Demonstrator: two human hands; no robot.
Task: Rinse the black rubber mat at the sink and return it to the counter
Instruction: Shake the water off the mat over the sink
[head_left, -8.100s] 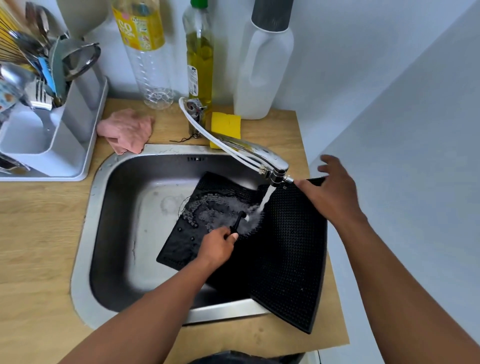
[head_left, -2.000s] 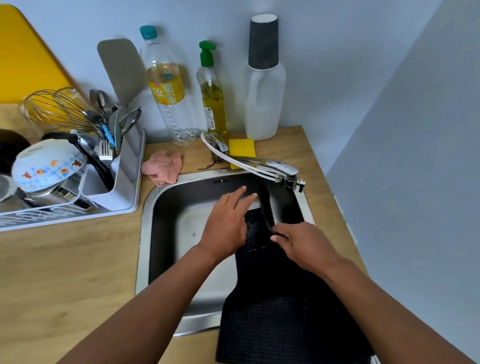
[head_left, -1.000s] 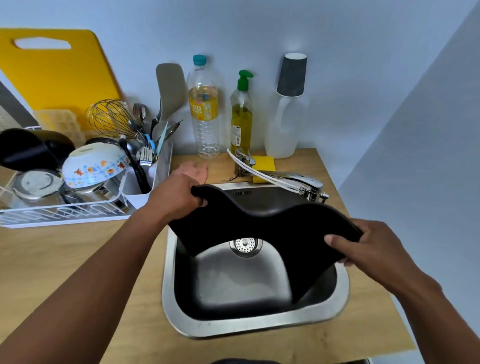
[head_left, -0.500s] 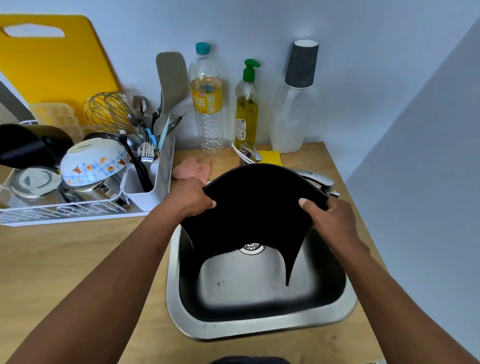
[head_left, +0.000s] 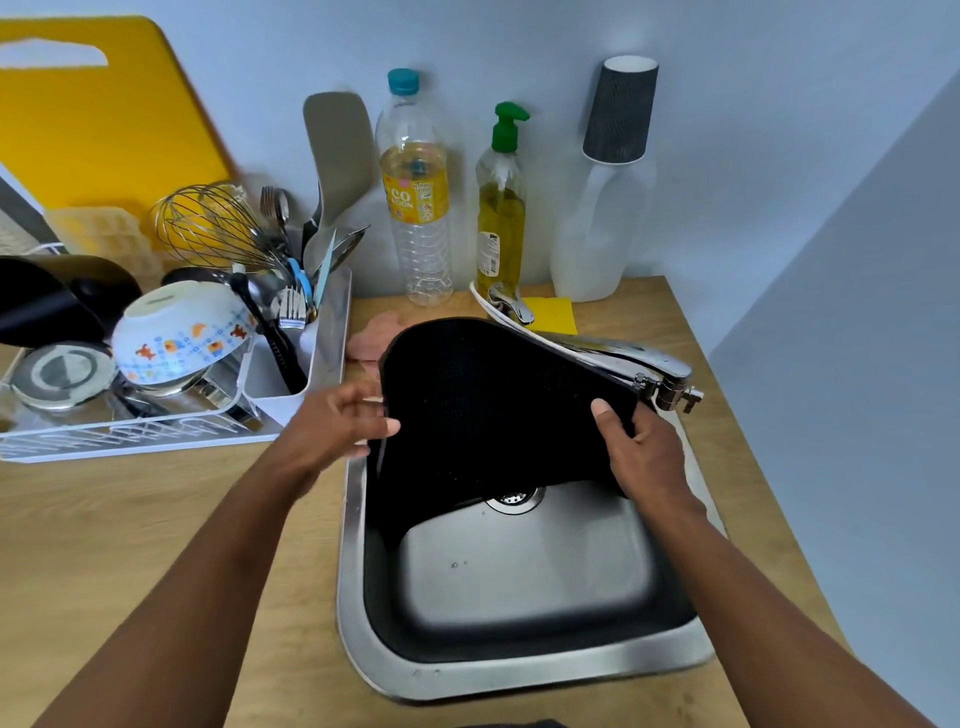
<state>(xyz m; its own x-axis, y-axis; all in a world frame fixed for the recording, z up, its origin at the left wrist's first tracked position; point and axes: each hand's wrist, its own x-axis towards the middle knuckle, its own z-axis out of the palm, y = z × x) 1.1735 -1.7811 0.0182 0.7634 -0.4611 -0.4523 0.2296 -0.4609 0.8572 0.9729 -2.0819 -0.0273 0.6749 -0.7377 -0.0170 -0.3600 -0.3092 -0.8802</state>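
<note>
A person's hands, left hand (head_left: 337, 426) at nine o'clock and right hand (head_left: 641, 452) at three, are each pinching an edge of the black rubber mat (head_left: 493, 405), holding it upright over the sink (head_left: 519, 670), likely letting it drip before it returns to the tabletop (head_left: 130, 545)

A black rubber mat (head_left: 493, 410) held up over the sink (head_left: 358, 597) hides the basin's far wall, part of the drain (head_left: 514, 499) and the middle of the faucet (head_left: 649, 369). The left hand (head_left: 332, 426) is motion-blurred, so its grip on the mat's edge cannot be judged; the right hand (head_left: 644, 452) covers the mat's right corner. The yellow cutting board (head_left: 104, 130) and dish rack (head_left: 156, 431) run off the left edge. A pink cloth (head_left: 371, 338) shows only partly behind the mat.
</note>
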